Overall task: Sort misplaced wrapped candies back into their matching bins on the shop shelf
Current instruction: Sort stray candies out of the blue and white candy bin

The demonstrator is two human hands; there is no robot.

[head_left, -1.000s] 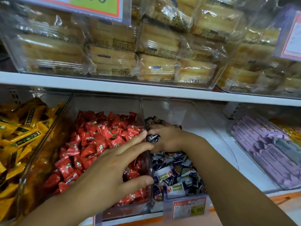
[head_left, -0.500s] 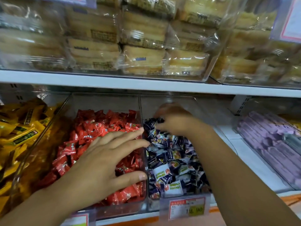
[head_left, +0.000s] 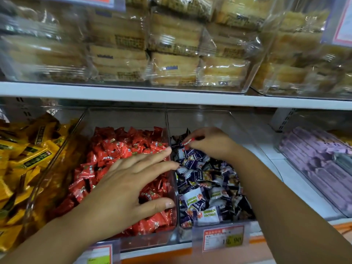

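Two clear bins stand side by side on the lower shelf. The left bin (head_left: pixel 123 119) is full of red wrapped candies (head_left: pixel 114 149). The right bin (head_left: pixel 224 121) holds dark blue and white candies (head_left: pixel 209 191). My left hand (head_left: pixel 129 185) lies flat with straight fingers over the red candies, fingertips at the wall between the bins. My right hand (head_left: pixel 209 141) is at the back of the blue bin and pinches a red candy (head_left: pixel 187 142) between its fingertips, just above the blue pile.
A bin of yellow packets (head_left: pixel 24 155) is at the left and purple packets (head_left: pixel 320 161) at the right. The upper shelf (head_left: pixel 171 97) carries clear boxes of wrapped cakes (head_left: pixel 171 54). Price tags (head_left: pixel 222 238) hang on the shelf front.
My right hand dug toward the back of the blue bin and has come up with a red candy in its fingertips. My left hand has stayed over the red candies.
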